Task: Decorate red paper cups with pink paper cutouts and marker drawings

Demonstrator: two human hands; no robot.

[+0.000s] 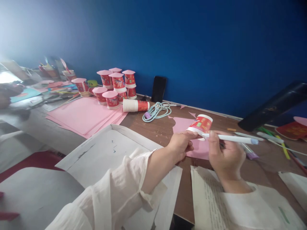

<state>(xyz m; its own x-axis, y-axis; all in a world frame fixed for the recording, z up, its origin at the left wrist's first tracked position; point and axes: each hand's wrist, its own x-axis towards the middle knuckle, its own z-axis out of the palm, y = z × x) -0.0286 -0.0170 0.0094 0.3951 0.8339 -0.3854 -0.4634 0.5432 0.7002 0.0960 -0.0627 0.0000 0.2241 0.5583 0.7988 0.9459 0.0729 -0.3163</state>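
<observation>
A red paper cup (201, 124) with white rims lies tilted over a sheet of pink paper (200, 149). My left hand (181, 143) has its fingers at the cup's lower rim, with the thumb and index finger closed on it. In my right hand (226, 153) is a white pen (236, 138), pinched between thumb and fingers, its tip pointing left at the cup's rim near my left fingertips. Small pink scraps (192, 114) lie behind the cup.
Red cups with pink paper discs (118, 82) stand stacked at the back left, by pink sheets (82, 115), nested cups (136, 105), a pale cable (157, 111) and a phone (158, 88). A black cylinder (275, 105) leans at right. Papers (208, 191) lie in front.
</observation>
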